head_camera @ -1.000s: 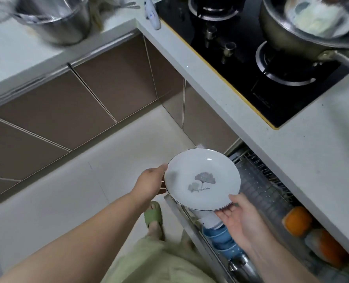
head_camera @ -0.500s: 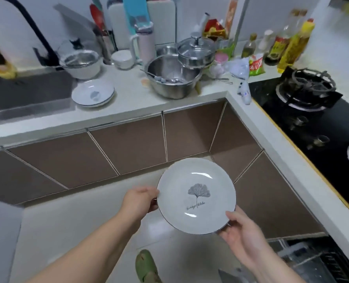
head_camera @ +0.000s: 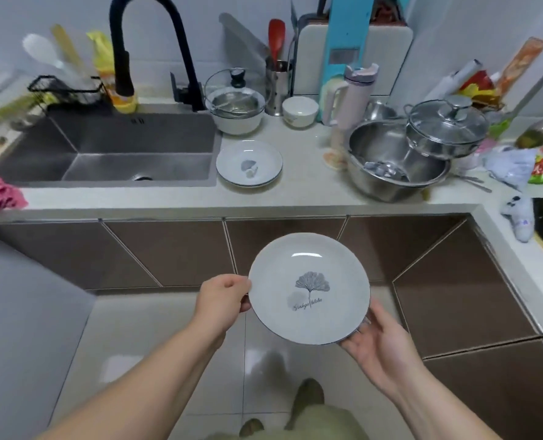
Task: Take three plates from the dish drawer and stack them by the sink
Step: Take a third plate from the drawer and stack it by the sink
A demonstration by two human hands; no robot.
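A grey sink point(head_camera: 105, 150) is set into the pale countertop point(head_camera: 295, 192), and plates point(head_camera: 249, 163) are stacked just beside its right edge. A white plate point(head_camera: 309, 289) with a leaf print is held above the floor, before the cabinets. Its left rim is pinched by the left hand point(head_camera: 222, 296); its lower right edge is cradled on the spread fingers of the right hand point(head_camera: 378, 347).

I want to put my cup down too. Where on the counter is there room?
Bare pale counter lies between the stacked white leaf-print plates beside the steel sink and the big steel mixing bowl, and along the front edge. Behind, by the small white bowl and lidded steel pot, it is crowded.
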